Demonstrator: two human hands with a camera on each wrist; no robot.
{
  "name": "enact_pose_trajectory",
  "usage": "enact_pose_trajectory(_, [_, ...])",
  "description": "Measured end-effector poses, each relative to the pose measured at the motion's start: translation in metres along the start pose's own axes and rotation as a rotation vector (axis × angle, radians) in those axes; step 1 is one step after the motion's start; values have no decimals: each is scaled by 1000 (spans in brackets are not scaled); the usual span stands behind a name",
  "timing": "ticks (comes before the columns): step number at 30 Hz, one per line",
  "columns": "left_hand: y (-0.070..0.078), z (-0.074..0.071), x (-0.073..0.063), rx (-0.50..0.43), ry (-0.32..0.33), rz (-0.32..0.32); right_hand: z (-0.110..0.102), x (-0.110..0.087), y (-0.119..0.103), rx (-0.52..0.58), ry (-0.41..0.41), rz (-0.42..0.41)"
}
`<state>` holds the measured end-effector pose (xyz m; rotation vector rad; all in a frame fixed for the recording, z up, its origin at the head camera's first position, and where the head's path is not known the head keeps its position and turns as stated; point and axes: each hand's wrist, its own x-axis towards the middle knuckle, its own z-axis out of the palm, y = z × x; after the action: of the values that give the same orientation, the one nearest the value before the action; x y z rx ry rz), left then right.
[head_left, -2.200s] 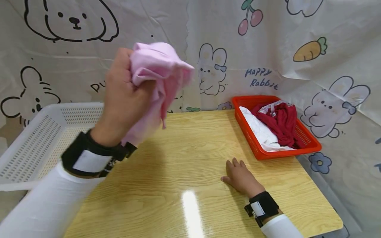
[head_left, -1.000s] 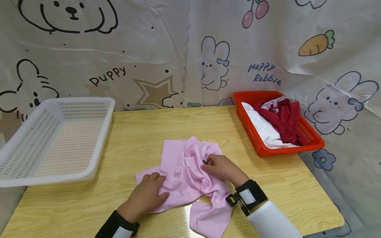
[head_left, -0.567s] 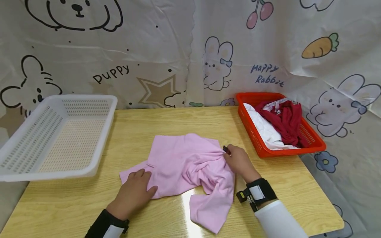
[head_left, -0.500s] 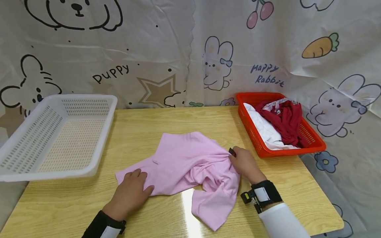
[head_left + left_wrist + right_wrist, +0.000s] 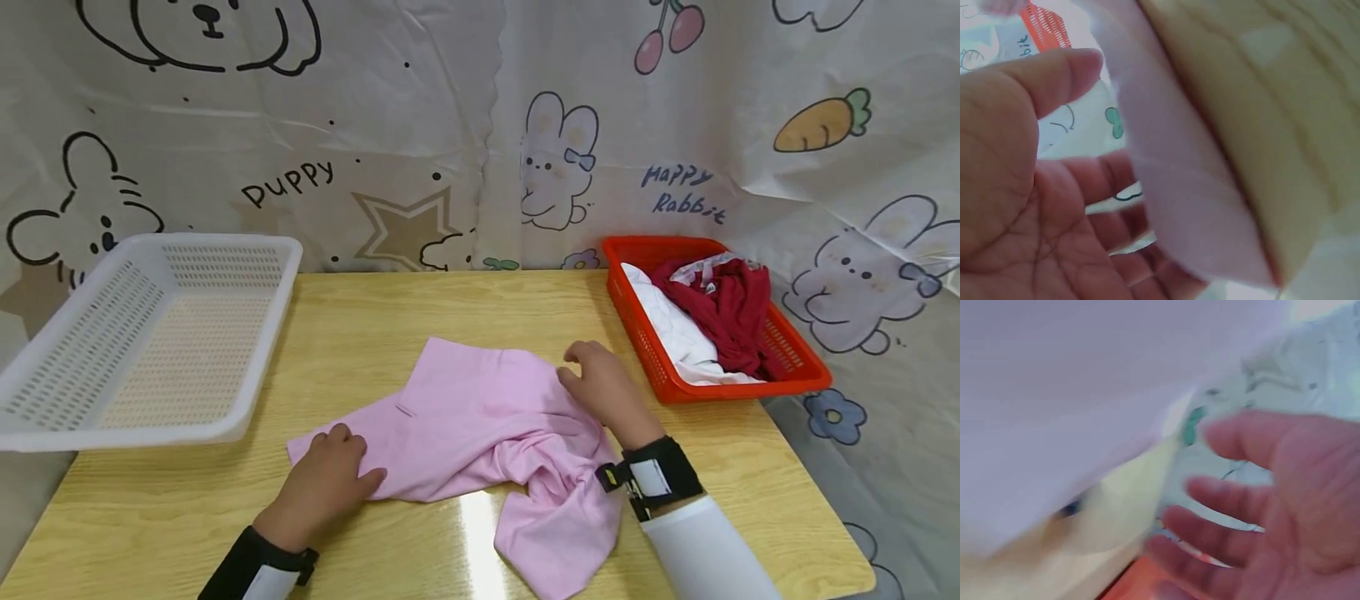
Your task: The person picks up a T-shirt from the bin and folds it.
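Note:
A pink garment lies spread on the table, smooth at the upper left and bunched at the right, with one end trailing toward the front. My left hand rests on its left end with fingers relaxed; in the left wrist view the fingertips meet the pink cloth and the thumb stands apart. At the garment's upper right edge, my right hand has its fingers loosely spread. The right wrist view shows those fingers holding nothing, beside the blurred cloth.
A white perforated basket stands at the left of the wooden table. At the back right is a red basket with a white cloth and a dark red garment inside. A printed curtain hangs behind.
The pink garment came down from my left hand onto the table and was spread out. My right hand pinched its right edge, drew it rightward, then let go.

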<state>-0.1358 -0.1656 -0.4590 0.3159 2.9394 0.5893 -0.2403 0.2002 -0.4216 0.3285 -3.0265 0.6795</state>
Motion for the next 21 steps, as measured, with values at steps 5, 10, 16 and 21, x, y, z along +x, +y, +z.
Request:
enact_pose_trajectory(5, [-5,8,3,-97,2,-17,33,58,-38,91,-104,-158])
enact_pose_trajectory(10, [-1,15,4,-141,11,56,67,93,-64,98,-288,-207])
enact_pose_trajectory(16, [3,15,5,-185,49,245,95,107,-85,-12,-386,-373])
enact_pose_trajectory(21, [1,13,6,-165,50,335,100,109,-98,-142,-416,-448])
